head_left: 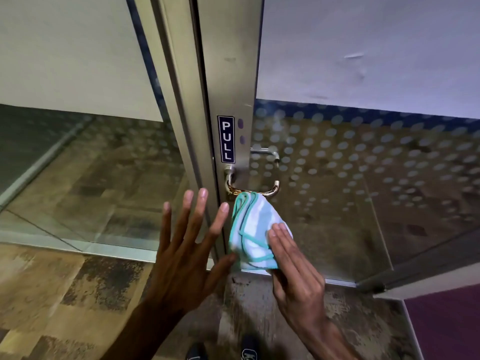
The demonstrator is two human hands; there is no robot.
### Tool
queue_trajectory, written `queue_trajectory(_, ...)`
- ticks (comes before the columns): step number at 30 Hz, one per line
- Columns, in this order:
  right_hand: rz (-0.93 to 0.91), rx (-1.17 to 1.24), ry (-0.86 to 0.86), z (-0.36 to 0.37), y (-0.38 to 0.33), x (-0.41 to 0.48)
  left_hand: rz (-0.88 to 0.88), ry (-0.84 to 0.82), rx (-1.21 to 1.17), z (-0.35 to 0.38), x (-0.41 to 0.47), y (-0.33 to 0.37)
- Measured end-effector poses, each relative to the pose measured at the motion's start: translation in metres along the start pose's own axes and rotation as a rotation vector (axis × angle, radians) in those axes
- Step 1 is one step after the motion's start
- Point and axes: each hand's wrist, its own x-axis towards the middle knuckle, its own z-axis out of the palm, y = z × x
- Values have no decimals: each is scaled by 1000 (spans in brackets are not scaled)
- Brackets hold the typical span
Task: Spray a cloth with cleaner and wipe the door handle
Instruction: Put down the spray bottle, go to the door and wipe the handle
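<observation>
1. The right hand [293, 276] grips a folded cloth [253, 235], white with teal edging, fingers lying flat over its near right side.
2. The cloth's top corner touches the underside of the handle [255, 189], a brassy bent bar on the metal door frame [231, 81].
3. The left hand [187, 258] holds nothing; its fingers are spread wide, just left of the cloth, over the frame's edge.
4. A "PULL" sign [226, 139] sits above the handle.
5. Dotted glass [363, 165] lies to the right.
</observation>
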Motion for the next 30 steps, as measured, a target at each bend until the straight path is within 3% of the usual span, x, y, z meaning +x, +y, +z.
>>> queue_trajectory(4,111,29,112,-2,-10,23,-6,89,-25,7,26,-16)
queue_trajectory(7,382,138,288,-1,-26,38,-12,136,-8,12,41,-34)
queue_trajectory(10,723,404,486,5,-37,53,0,161,29,17,54,-54)
queue_trajectory(12,810,529,548,6,-45,63,6,152,32,20,61,-67)
queue_trajectory(18,910,720,817,25,-73,95,82,113,-68,26,85,-96)
queue_trajectory(23,859,859,984,39,-81,121,122,154,-110,29,100,-106)
queue_trajectory(26,837,765,1040,45,-78,134,108,196,-139,32,108,-108)
queue_trajectory(30,726,435,989,49,-65,149,91,262,-102,35,124,-110)
